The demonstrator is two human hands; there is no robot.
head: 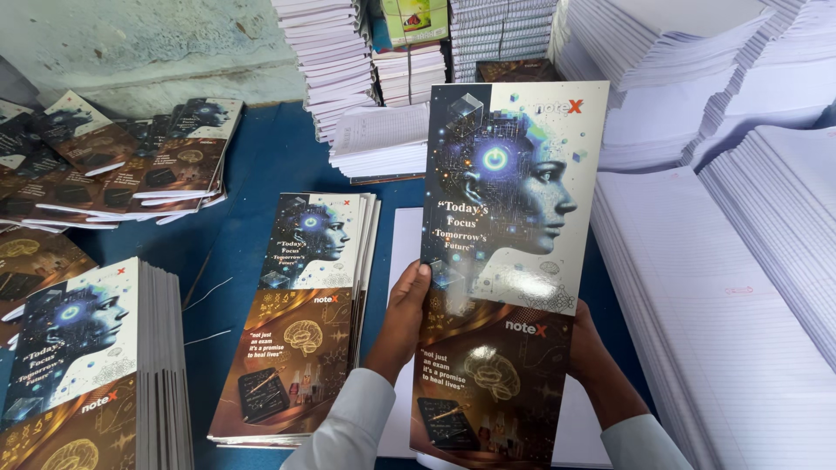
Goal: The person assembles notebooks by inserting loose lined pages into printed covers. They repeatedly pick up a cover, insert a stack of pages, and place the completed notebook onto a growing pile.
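Note:
I hold one printed cover sheet [505, 261] upright in front of me, with a pale upper half showing a face profile and a brown lower half. My left hand [402, 318] grips its left edge, thumb on the front. My right hand [588, 348] holds its right edge, mostly hidden behind the sheet. A small stack of the same cover sheets [300, 313] lies flat on the blue table [252, 174] just left of my left hand. White paper lies beneath the held sheet.
A thick pile of covers [96, 365] stands at the lower left. More covers fan out at the far left [131, 165]. Tall stacks of ruled white pages [740, 287] fill the right side, and further stacks [340, 61] line the back wall.

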